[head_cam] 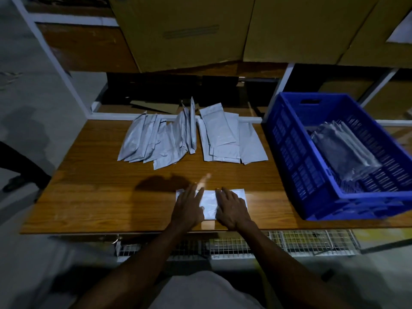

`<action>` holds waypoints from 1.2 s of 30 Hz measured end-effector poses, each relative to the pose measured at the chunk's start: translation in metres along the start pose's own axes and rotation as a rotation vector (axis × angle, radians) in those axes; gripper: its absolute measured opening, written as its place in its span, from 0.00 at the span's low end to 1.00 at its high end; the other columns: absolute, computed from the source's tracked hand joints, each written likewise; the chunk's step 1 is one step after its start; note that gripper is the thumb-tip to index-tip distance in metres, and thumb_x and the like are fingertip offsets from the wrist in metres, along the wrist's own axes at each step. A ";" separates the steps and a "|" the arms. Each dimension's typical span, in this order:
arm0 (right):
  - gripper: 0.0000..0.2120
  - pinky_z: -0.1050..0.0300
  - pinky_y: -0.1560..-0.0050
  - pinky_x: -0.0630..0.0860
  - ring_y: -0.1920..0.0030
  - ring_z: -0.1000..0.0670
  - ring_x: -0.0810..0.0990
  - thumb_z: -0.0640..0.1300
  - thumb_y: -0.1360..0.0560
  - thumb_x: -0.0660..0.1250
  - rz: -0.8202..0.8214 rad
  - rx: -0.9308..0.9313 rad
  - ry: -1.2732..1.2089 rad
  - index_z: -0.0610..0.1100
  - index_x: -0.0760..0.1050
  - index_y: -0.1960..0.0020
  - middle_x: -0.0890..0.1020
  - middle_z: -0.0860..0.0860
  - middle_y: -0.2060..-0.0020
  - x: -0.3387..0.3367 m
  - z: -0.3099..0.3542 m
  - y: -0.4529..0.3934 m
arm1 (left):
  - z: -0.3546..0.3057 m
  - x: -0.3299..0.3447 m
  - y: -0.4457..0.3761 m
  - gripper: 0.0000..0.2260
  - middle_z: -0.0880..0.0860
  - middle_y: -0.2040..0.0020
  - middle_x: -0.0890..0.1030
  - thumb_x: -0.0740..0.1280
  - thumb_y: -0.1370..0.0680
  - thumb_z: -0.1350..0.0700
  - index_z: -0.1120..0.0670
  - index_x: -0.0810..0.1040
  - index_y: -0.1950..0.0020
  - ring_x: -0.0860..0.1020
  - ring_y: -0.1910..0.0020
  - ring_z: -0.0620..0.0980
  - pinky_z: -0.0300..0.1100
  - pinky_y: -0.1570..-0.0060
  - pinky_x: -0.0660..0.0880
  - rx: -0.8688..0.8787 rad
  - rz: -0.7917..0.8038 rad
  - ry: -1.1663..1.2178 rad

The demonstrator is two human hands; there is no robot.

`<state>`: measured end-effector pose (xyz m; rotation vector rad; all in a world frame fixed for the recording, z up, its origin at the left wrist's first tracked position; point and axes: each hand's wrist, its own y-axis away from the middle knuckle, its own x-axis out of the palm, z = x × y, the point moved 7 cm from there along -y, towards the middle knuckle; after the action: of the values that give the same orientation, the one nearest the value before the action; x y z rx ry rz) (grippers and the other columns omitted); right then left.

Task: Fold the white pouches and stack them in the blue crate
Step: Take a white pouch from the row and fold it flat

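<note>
Both hands lie flat, fingers straight and spread, on one white pouch (pixel 209 204) at the near edge of the tabletop (pixel 100 197); the left hand (pixel 188 207) presses its left part, the right hand (pixel 231 208) its right; beyond that pouch lie loose pouches (pixel 191 134); right of it stands the blue crate (pixel 296 152) holding stacked pouches (pixel 343 150)

- The folded pouch (pixel 209 202) lies at the near edge of the table (pixel 93 197), under the left hand (pixel 188 207) and right hand (pixel 231 207).
- The loose pouches (pixel 189 134) lie at the far edge.
- The crate (pixel 296 157) sits on the table's right end, with stacked pouches (pixel 343 150) inside.
</note>
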<state>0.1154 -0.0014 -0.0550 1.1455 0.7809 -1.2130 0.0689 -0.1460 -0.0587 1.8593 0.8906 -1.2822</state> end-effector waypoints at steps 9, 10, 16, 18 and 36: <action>0.19 0.43 0.36 0.64 0.35 0.43 0.66 0.52 0.29 0.69 -0.091 -0.039 0.155 0.52 0.76 0.39 0.72 0.48 0.36 -0.029 0.006 -0.018 | 0.007 -0.019 -0.026 0.26 0.47 0.34 0.75 0.75 0.28 0.46 0.45 0.72 0.32 0.69 0.32 0.51 0.55 0.25 0.52 -0.017 0.015 -0.030; 0.16 0.43 0.36 0.64 0.35 0.43 0.66 0.52 0.30 0.70 -0.105 -0.059 0.175 0.52 0.78 0.43 0.73 0.49 0.37 -0.032 0.008 -0.019 | 0.006 -0.023 -0.026 0.19 0.46 0.38 0.76 0.75 0.28 0.49 0.45 0.76 0.39 0.71 0.35 0.50 0.54 0.26 0.54 0.015 -0.014 -0.011; 0.26 0.45 0.36 0.65 0.37 0.44 0.75 0.51 0.29 0.73 -0.038 -0.064 0.075 0.53 0.70 0.33 0.80 0.51 0.38 -0.035 0.005 -0.022 | 0.003 -0.035 -0.022 0.09 0.44 0.48 0.78 0.72 0.27 0.58 0.46 0.76 0.52 0.75 0.43 0.48 0.49 0.40 0.65 0.089 -0.123 0.088; 0.27 0.44 0.37 0.66 0.36 0.43 0.75 0.52 0.29 0.73 -0.001 -0.039 0.080 0.53 0.70 0.32 0.79 0.51 0.37 -0.030 0.004 -0.023 | 0.003 -0.029 -0.024 0.17 0.45 0.41 0.78 0.75 0.28 0.53 0.45 0.74 0.43 0.74 0.38 0.49 0.50 0.39 0.65 0.049 -0.046 0.102; 0.12 0.44 0.39 0.72 0.54 0.46 0.80 0.47 0.26 0.70 -0.186 -0.120 0.037 0.51 0.74 0.44 0.83 0.51 0.56 -0.072 0.013 -0.013 | -0.003 -0.054 -0.017 0.08 0.45 0.56 0.83 0.72 0.27 0.53 0.45 0.79 0.49 0.80 0.51 0.47 0.46 0.43 0.64 0.109 -0.145 0.099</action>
<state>0.0852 0.0084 0.0128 1.0165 0.9923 -1.2825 0.0409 -0.1430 -0.0093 1.9879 1.0431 -1.3591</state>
